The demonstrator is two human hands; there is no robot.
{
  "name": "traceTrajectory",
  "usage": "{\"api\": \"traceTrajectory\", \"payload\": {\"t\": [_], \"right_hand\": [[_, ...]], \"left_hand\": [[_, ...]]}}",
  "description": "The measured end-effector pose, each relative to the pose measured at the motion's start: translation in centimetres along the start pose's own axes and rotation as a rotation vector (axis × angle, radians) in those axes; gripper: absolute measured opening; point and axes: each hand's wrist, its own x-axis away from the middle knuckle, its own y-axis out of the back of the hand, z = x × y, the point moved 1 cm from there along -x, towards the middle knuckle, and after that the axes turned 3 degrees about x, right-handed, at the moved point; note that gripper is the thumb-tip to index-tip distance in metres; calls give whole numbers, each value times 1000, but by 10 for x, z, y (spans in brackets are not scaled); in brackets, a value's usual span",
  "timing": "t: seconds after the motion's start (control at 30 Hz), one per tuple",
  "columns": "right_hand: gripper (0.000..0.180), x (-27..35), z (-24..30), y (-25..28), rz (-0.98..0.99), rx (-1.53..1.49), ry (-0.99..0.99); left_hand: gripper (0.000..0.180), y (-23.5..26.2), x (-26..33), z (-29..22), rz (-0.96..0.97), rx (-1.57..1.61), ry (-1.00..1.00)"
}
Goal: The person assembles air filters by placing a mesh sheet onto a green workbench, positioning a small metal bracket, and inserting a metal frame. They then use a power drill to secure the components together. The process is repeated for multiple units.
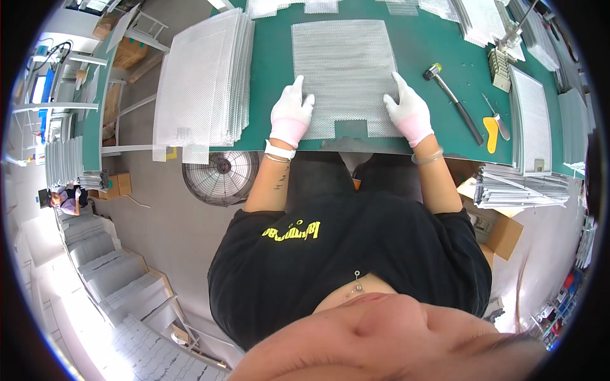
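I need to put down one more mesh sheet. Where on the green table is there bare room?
Bare green shows between the mesh sheet under both hands and the mallet, and a narrow strip between that sheet and the left mesh stack. The right edge is crowded with the framed panel and stacks.

Two gloved hands, left hand [291,111] and right hand [410,113]; one mesh sheet [346,73] beneath them; one mallet [452,101]; one yellow-handled tool [490,133]; one floor fan [222,178]; one tall stack of mesh sheets [203,82] on the green surface [432,44].
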Motion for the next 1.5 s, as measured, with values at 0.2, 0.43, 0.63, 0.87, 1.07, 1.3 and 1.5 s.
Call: {"api": "traceTrajectory", "payload": {"t": [0.2, 0.43, 0.63, 0.87, 1.07, 1.3, 1.5], "right_hand": [[58, 5, 5, 3, 39, 57, -24], [56, 3, 1, 1, 77, 76, -38], [54, -7, 13, 16, 224, 253, -69], [48, -122, 28, 13, -9, 147, 288], [47, -264, 81, -46, 300, 155, -68], [31, -301, 102, -53, -16, 335, 147], [26, -318, 101, -60, -46, 429, 245]], "left_hand": [[55, 2, 4, -4, 9, -10, 11], [55, -2, 4, -2, -14, -16, 7], [56, 5, 1, -5, 33, -85, 128], [51, 12, -23, 12, 71, -204, -198], [56, 19, -31, -1, -17, -176, -251], [61, 48, 6, -4, -234, 2, -280], [62, 42, 9, -7, -210, 34, -291]]}}
